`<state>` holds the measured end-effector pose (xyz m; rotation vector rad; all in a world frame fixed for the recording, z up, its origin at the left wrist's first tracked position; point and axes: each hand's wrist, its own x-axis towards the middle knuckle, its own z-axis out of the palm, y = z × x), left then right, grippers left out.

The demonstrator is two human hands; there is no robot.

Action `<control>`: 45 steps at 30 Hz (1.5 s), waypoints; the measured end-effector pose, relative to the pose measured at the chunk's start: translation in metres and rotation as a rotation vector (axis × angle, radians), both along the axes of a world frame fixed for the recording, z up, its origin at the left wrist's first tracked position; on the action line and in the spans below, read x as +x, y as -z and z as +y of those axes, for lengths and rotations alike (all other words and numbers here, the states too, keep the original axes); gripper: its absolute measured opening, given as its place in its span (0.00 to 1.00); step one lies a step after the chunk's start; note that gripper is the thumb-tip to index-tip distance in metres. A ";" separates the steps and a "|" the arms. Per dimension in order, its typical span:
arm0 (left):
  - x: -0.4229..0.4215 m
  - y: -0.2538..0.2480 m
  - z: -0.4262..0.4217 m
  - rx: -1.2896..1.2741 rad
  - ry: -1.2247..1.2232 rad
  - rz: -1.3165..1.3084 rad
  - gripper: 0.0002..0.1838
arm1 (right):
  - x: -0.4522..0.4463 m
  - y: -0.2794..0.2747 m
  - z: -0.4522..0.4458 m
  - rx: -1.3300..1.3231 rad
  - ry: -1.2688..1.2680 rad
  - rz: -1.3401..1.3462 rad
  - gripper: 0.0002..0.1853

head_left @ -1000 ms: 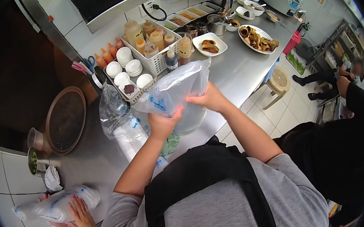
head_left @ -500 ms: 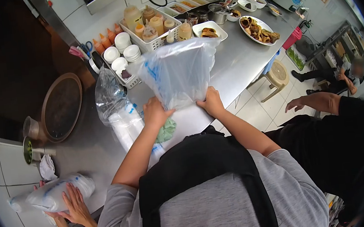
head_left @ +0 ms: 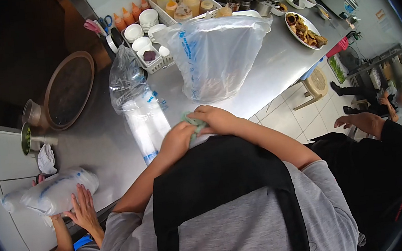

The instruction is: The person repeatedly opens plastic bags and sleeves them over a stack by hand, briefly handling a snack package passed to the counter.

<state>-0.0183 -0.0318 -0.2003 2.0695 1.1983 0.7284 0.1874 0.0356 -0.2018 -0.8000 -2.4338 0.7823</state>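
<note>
Close to the counter's near edge, my left hand (head_left: 177, 140) and my right hand (head_left: 216, 120) meet around a crumpled pale green cloth (head_left: 193, 121). Fingers of both hands are closed on it and partly cover it. Just beyond them a clear plastic bag (head_left: 221, 59) with blue print stands upright, its mouth spread wide, and neither hand touches it. Left of my left hand lies a white roll of plastic bags (head_left: 147, 124) with blue print. Crinkled clear plastic (head_left: 127, 77) sits at its far end.
The steel counter (head_left: 267, 77) carries a white basket (head_left: 170, 18) of sauce bottles, small white bowls (head_left: 148, 18) and a food platter (head_left: 304, 30). At lower left, another person's hands (head_left: 83, 211) touch a wrapped plastic bundle (head_left: 61, 191). A co-worker's arm (head_left: 365, 123) is at right, beyond it a stool (head_left: 315, 86).
Both hands have left the clear bag's lower edge and come together on the green cloth nearer my body. The bag stays standing on the counter. The view has shifted slightly.
</note>
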 end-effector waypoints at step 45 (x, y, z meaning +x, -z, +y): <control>0.019 -0.195 0.019 -0.130 -0.199 -0.939 0.05 | 0.007 -0.237 -0.022 -0.155 0.347 0.449 0.07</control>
